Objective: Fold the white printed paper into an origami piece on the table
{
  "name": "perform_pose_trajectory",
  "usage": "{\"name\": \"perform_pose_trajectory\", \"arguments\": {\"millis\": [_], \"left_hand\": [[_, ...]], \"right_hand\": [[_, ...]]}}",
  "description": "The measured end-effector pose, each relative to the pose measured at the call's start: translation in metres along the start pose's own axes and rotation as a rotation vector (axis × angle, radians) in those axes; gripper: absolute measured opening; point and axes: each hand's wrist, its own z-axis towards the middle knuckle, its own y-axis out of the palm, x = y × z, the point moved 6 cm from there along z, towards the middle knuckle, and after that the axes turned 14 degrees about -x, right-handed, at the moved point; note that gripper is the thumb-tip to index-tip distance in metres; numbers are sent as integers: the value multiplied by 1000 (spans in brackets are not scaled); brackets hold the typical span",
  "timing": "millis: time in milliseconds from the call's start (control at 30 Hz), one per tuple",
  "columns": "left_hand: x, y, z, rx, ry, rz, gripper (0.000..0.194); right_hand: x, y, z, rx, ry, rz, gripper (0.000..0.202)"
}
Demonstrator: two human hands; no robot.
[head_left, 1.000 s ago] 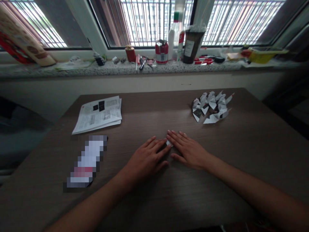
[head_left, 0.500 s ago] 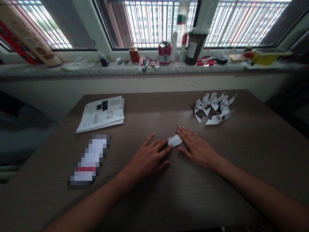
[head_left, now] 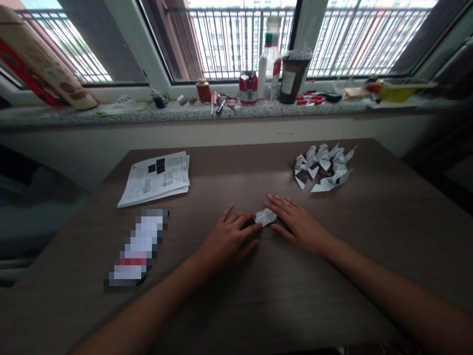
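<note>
A small piece of printed paper [head_left: 265, 217] lies on the brown table [head_left: 236, 305] between my two hands. The fingertips of my left hand [head_left: 229, 239] touch its left end, with the fingers apart. My right hand [head_left: 298, 224] lies palm down at its right end, fingers stretched out, covering part of that edge. Behind my right hand stands a ring of folded paper pieces [head_left: 323, 167], which neither hand touches.
Printed sheets [head_left: 158, 180] lie at the back left, with a blurred-out flat object [head_left: 138, 249] in front of them. On the windowsill [head_left: 177, 114] stand a red can [head_left: 248, 88], a dark cup [head_left: 293, 79], a bottle [head_left: 269, 64] and small tools.
The view has tilted up slightly, so the sill and table sit lower. Both hands remain at the small paper, the right one shifted very slightly left.
</note>
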Motion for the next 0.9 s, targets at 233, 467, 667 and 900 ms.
{"name": "perform_pose_trajectory", "arguments": {"millis": [233, 467, 667, 900], "left_hand": [[-5, -2, 4, 39, 17, -12, 31], [-13, -1, 8, 69, -35, -67, 26], [-15, 1, 12, 110, -38, -104, 15], [-17, 1, 10, 180, -21, -176, 10]], "right_hand": [[-5, -2, 1, 31, -145, 113, 30], [-7, -4, 4, 78, -188, 185, 28], [-8, -2, 6, 96, -169, 209, 23], [-5, -1, 6, 119, -145, 243, 22]]}}
